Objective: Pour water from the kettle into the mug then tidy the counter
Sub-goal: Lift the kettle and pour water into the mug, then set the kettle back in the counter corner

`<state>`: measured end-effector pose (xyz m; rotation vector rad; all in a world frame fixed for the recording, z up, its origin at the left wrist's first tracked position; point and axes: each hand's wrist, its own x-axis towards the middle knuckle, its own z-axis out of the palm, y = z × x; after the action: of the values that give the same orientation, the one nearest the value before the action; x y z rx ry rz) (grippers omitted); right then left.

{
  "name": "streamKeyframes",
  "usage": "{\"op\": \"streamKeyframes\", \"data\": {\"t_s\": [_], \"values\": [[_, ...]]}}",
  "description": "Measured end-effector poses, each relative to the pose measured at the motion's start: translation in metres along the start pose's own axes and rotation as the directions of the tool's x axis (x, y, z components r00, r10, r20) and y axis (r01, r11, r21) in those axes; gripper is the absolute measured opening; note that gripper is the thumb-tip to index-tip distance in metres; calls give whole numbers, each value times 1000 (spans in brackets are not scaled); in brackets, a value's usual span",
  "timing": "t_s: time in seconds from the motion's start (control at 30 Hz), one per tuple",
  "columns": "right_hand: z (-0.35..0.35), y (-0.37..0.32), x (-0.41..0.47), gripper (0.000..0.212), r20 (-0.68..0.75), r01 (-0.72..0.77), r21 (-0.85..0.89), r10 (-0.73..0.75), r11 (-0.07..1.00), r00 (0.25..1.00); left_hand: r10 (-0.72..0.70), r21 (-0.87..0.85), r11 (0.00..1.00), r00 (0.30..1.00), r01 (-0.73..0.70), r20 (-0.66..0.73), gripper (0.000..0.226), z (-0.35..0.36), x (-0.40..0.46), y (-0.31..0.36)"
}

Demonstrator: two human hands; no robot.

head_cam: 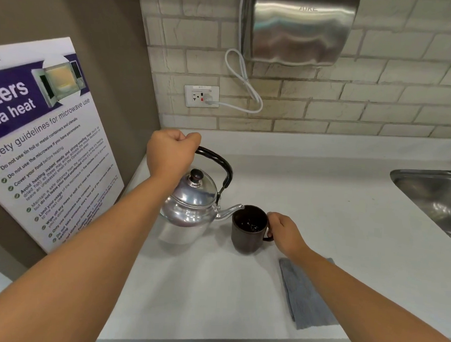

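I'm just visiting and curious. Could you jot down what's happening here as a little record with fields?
Place: white counter by a brick wall
Left hand: closed on the kettle's black handle
Kettle: metal, lifted and tilted, spout over the mug's rim
Right hand: closed on the mug's handle
Mug: dark, upright on the counter
Cloth: grey, folded, lying under the right forearm
Sink: metal, at the right edge

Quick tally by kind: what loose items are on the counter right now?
Shiny silver metal kettle with black handle: 1
Dark brown ceramic mug: 1
Folded grey cloth: 1
Total: 3
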<state>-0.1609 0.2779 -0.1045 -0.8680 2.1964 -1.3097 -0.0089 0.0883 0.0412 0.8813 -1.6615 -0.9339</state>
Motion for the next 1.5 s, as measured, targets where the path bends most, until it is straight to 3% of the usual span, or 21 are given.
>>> {"op": "streamKeyframes", "data": {"t_s": [0.2, 0.37, 0.47, 0.6, 0.83, 1.17, 1.3, 1.5], "values": [[-8, -7, 4, 35, 24, -50, 4, 50, 999, 998, -146, -153, 979, 988, 136, -53, 45, -11, 5, -13], [-24, -48, 17, 41, -126, 19, -39, -24, 999, 992, -235, -264, 943, 967, 202, -100, 47, -19, 17, -16], [-21, -93, 27, 42, -153, 139, 24, -134, 990, 979, -233, -325, 927, 967, 188, -106, 50, -21, 26, -18], [1, -152, 36, 34, -68, 344, 81, -339, 936, 938, -204, -357, 921, 974, 155, -102, 45, -15, 38, -19], [39, -180, 75, 32, 74, 601, -190, -599, 776, 797, -243, -368, 911, 964, 189, -104, 43, 14, 68, -41], [66, -148, 164, 31, 210, 595, -234, -558, 769, 803, -326, -277, 920, 933, 277, -151, 30, 57, 108, -112], [80, -138, 187, 29, 215, 591, -189, -555, 784, 804, -341, -304, 908, 930, 287, -139, 43, 65, 121, -132], [95, -133, 214, 29, 200, 608, -197, -576, 769, 793, -338, -288, 912, 933, 293, -123, 38, 67, 134, -153]]}}
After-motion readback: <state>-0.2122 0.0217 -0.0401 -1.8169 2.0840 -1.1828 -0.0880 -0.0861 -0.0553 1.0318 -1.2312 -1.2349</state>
